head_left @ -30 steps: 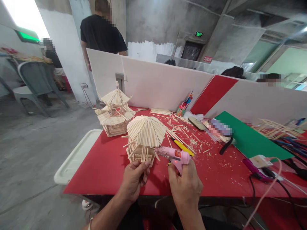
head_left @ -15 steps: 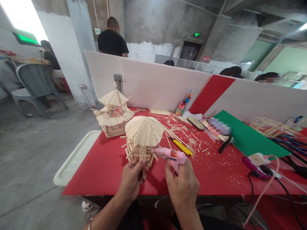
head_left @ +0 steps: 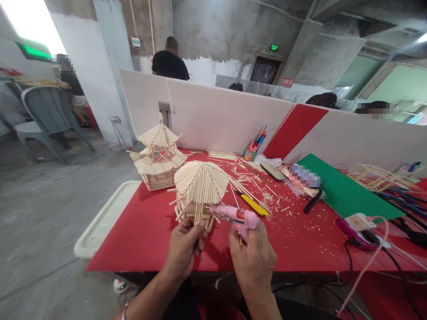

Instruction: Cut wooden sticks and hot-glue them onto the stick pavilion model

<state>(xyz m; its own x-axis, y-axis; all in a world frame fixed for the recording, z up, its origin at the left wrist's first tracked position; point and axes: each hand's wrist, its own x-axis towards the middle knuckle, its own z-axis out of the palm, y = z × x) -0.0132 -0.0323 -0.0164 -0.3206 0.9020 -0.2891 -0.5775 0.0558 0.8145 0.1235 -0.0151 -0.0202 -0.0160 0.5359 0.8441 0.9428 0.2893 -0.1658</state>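
Observation:
My right hand [head_left: 255, 253] is wrapped round the handle of a pink hot glue gun [head_left: 235, 214]. Its nozzle points left, close under the roof edge of a small pavilion model [head_left: 201, 182] built from thin wooden sticks. At the front of that model, my left hand [head_left: 187, 244] pinches a few wooden sticks [head_left: 198, 213] between thumb and fingers; their upper ends reach the roof's lower edge. Whether the nozzle touches the sticks I cannot tell. Behind to the left stands a two-tiered stick pavilion [head_left: 160, 155].
A yellow utility knife [head_left: 254, 204] lies right of the model among loose sticks and scraps. A pen cup [head_left: 250, 153] stands by the white partition [head_left: 213, 111]. Farther right are a green board [head_left: 353, 186] and a purple power strip [head_left: 347, 231] with cables.
Both hands, the glue gun and the model stay almost in place. Behind the partition, the person in black has shifted right and lower; the seated person at left has raised their head.

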